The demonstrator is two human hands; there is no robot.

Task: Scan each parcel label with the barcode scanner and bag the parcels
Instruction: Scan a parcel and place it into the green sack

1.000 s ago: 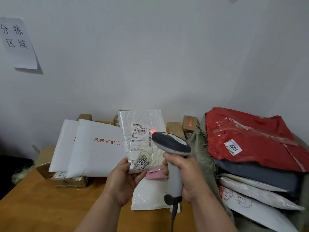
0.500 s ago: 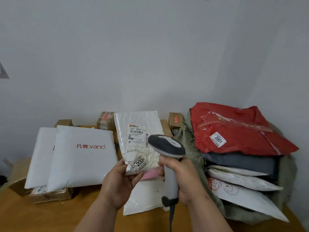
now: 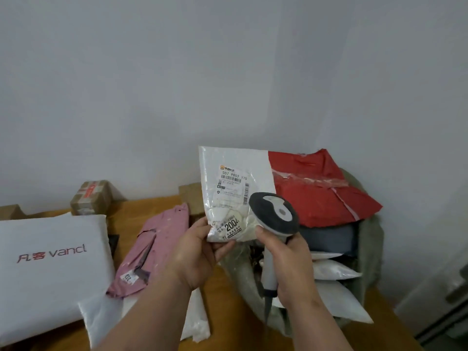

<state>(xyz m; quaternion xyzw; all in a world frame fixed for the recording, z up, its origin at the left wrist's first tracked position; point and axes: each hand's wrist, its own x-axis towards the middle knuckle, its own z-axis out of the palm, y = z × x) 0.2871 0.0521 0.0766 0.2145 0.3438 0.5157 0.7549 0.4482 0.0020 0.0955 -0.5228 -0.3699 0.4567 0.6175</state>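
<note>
My left hand [image 3: 196,252] pinches the bottom edge of a white bubble mailer [image 3: 233,183], held upright with its printed label and a round "2004" sticker facing me. My right hand [image 3: 286,259] grips the handle of a grey and white barcode scanner [image 3: 274,216], whose head sits just in front of the mailer's lower right corner. Right behind them a grey-green sack [image 3: 369,247] lies open on its side, filled with a red parcel [image 3: 321,191], a dark grey one and several white ones.
On the wooden table [image 3: 157,206] lie a pink mailer [image 3: 154,249], a big white "vancl" mailer [image 3: 48,264] at the left, a white mailer under my left forearm, and taped cardboard boxes [image 3: 91,196] against the wall. The table's right edge is beside the sack.
My view and both hands have swung to the right. The mailer and scanner now sit in front of the sack's mouth, and the pink mailer on the table has come into full sight.
</note>
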